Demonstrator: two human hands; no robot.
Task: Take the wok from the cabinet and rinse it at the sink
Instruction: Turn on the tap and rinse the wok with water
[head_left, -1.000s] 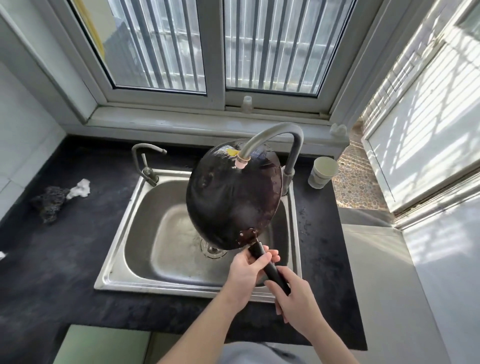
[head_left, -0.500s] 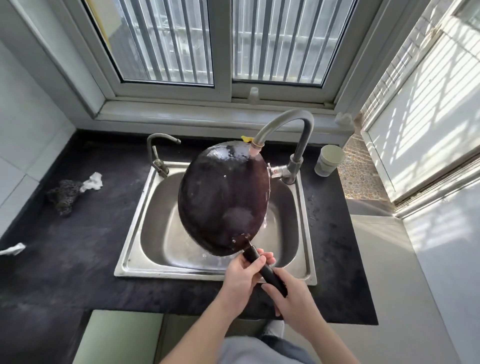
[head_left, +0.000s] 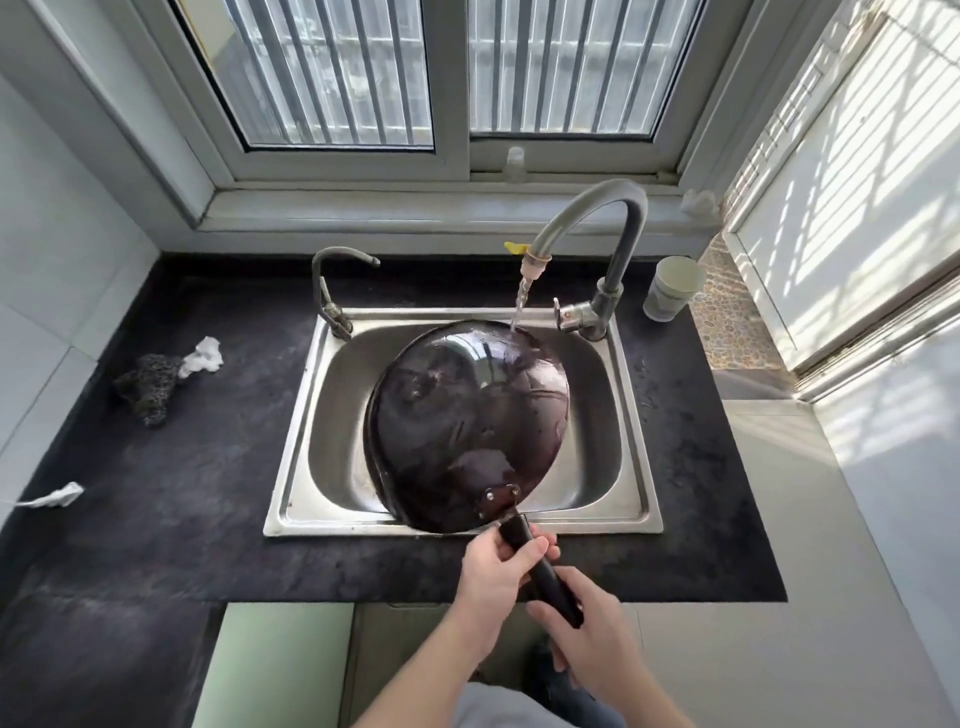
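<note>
**A:** What surrounds the sink?

**B:** A steel sink (head_left: 636, 415) sits in a dark counter (head_left: 171, 509) below a barred window (head_left: 452, 73). A tall curved tap (head_left: 597, 218) rises at the sink's far right corner, and water (head_left: 519, 306) runs from its spout. A smaller tap (head_left: 332, 280) stands at the far left corner. A pale cup (head_left: 672, 288) stands on the counter to the right of the tall tap. On the left counter lie a dark scrubbing pad (head_left: 148, 382) touching a crumpled white scrap (head_left: 205, 353), and another white scrap (head_left: 54, 494) nearer the left edge.

**A:** Does anything block the view?

**B:** The wok covers most of the basin, so the drain is hidden.

**A:** Where is the wok?

**B:** The dark wok (head_left: 467, 421) is held over the sink, tilted, with its wet, glossy inside facing the camera. Its far rim sits under the stream, where the water lands. Its black handle (head_left: 540, 569) points near and right, out over the sink's near edge.

**A:** And the hands?

**B:** Both are wrapped around the handle. The left hand (head_left: 493, 569) grips it close to the wok, fingers curled over the top. The right hand (head_left: 592, 639) closes around the handle's near end, just behind the left. The wok lies beyond both hands, on the far side.
</note>
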